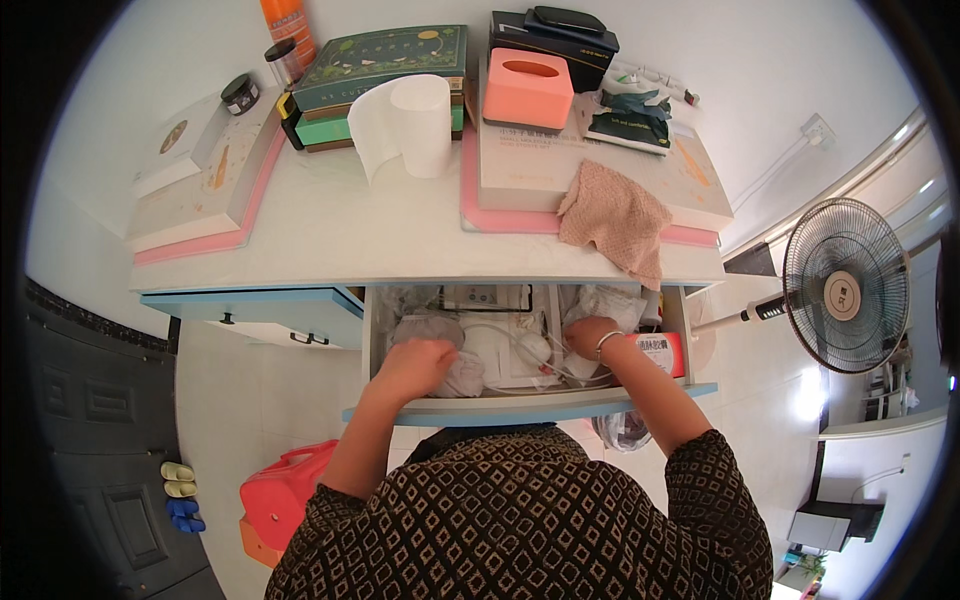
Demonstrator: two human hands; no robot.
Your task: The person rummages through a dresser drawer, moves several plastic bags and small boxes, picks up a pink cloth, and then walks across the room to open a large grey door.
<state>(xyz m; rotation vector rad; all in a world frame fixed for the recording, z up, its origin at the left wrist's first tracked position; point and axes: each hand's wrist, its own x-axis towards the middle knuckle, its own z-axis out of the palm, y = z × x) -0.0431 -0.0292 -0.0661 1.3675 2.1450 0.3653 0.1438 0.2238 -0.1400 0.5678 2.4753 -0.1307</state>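
Note:
An open drawer [525, 409] full of small items lies before me. My left hand [420, 366] is in its left part, fingers curled against a grey fabric bundle [429, 330] and a paler one [463, 375]; its fingertips are hidden. In the right part, my right hand [589, 337] touches clear plastic packaging [611, 307], and whether it grips anything cannot be seen. Between the hands lie a white cable [491, 330] and a white flat box [517, 352]. A red and white carton [661, 354] stands at the drawer's right side.
On the cabinet top stand a paper roll [424, 127], a coral tissue box [527, 90], stacked boxes [382, 64] and a beige cloth [615, 217] hanging over the edge. An electric fan [844, 289] is at right, a red stool [281, 495] at lower left.

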